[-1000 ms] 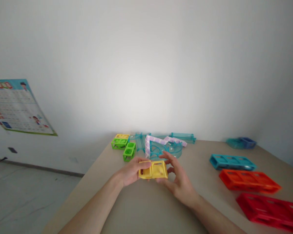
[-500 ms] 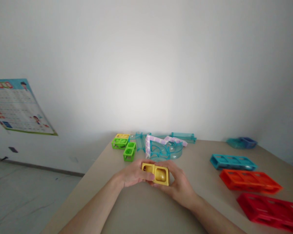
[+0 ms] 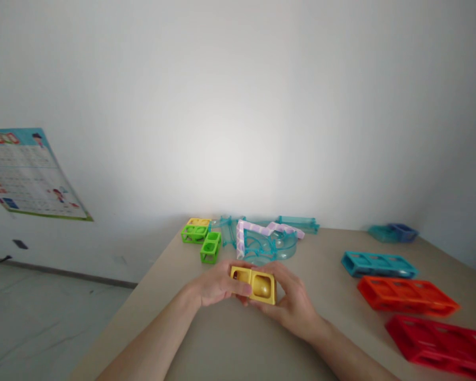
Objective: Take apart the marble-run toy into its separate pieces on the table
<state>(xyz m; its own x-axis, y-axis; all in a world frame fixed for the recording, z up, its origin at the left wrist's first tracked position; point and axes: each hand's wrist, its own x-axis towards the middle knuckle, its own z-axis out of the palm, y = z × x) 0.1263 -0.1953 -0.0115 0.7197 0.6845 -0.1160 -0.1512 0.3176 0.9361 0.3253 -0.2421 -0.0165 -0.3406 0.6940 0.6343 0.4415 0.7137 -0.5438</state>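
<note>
A yellow hollow block (image 3: 263, 287) made of two square cells side by side is held above the table, with rounded openings facing me. My left hand (image 3: 219, 284) grips its left cell, the thumb lying across the front near the seam. On the right side, my right hand (image 3: 291, 296) is closed round the other cell, fingers behind and below. Whether the two cells are one piece or two joined ones I cannot tell. Beyond my hands lie a green two-cell block (image 3: 210, 247) and another green block (image 3: 194, 233) with a yellow one (image 3: 199, 221) behind it.
Clear teal track pieces (image 3: 262, 244) and a lilac zigzag strip (image 3: 240, 241) lie along the wall. To the right are teal (image 3: 378, 264), orange (image 3: 406, 295) and red (image 3: 440, 341) three-cell blocks. A dark blue block (image 3: 403, 232) sits in the far right corner.
Almost nothing differs. Both hands keep hold of the yellow block, which has tilted and shifted very slightly to the right and down.
</note>
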